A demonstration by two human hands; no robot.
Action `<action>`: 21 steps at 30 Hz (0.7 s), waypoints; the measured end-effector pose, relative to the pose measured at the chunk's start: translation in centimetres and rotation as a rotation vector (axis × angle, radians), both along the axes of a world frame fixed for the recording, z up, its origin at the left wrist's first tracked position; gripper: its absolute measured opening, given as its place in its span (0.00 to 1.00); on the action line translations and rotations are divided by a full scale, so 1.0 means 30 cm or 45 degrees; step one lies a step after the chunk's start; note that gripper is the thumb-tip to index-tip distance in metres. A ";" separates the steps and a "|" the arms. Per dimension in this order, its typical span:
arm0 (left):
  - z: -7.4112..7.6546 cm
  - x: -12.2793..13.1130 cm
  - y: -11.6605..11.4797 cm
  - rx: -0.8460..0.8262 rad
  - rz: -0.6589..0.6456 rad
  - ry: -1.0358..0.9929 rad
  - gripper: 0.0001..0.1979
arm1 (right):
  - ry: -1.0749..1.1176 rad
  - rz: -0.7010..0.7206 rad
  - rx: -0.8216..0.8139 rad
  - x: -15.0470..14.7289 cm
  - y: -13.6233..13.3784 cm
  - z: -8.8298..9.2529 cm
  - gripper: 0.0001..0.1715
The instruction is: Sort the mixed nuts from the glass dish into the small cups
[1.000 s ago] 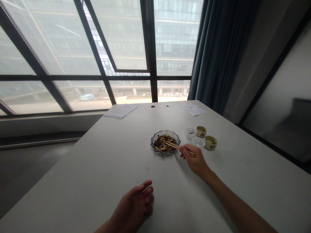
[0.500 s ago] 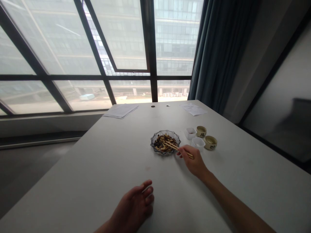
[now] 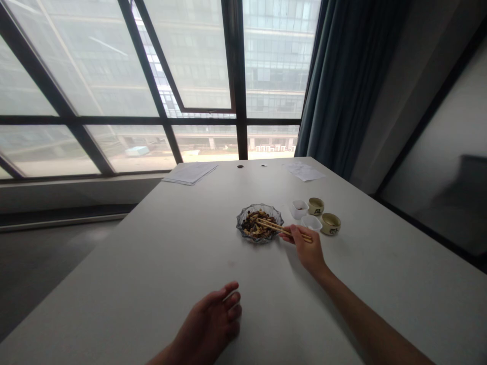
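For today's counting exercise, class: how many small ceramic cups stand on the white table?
2: one cup at the back, one cup nearer the right hand, both right of the glass dish.

The right hand [image 3: 307, 248] holds wooden chopsticks [image 3: 276, 228] over a glass dish [image 3: 259, 224] of mixed nuts [image 3: 258, 225]. Right of the dish stand 2 white cups [image 3: 300, 209] and 2 ceramic cups [image 3: 330, 223]; the left hand [image 3: 207, 322] lies open in front of it on the bench [image 3: 152, 263].

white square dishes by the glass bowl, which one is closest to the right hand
The front white square dish, just beyond the ends of the chopsticks held in the right hand. The other white square dish sits farther back from that hand.
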State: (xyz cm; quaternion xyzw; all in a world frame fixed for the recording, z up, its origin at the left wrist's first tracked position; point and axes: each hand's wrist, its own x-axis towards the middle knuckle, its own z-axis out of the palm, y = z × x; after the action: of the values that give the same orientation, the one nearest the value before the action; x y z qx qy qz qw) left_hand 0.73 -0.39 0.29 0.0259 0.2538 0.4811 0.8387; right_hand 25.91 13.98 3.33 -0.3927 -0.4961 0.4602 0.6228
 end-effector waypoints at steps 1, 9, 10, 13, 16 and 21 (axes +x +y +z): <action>0.000 0.000 0.001 0.004 -0.002 0.001 0.15 | 0.033 -0.010 -0.007 0.002 0.001 0.007 0.28; 0.000 -0.001 0.005 -0.002 -0.006 0.005 0.14 | 0.175 -0.163 0.071 0.078 0.024 0.122 0.25; -0.001 -0.001 0.004 -0.002 -0.007 0.004 0.14 | 0.174 -0.209 0.092 0.105 0.029 0.147 0.25; -0.003 0.000 0.001 0.005 0.000 -0.002 0.14 | 0.166 -0.387 0.183 0.226 0.053 0.221 0.24; -0.005 0.000 0.000 -0.002 -0.003 0.003 0.13 | 0.186 -0.564 0.243 0.375 0.079 0.270 0.22; -0.009 -0.005 0.003 -0.004 -0.001 0.000 0.13 | 0.183 -0.705 0.120 0.527 0.105 0.269 0.20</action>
State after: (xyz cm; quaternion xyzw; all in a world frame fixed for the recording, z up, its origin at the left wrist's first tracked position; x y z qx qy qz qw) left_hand 0.57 -0.30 0.02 0.0247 0.2545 0.4803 0.8390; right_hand 41.73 17.14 11.40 -0.4501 -0.3454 0.2757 0.7759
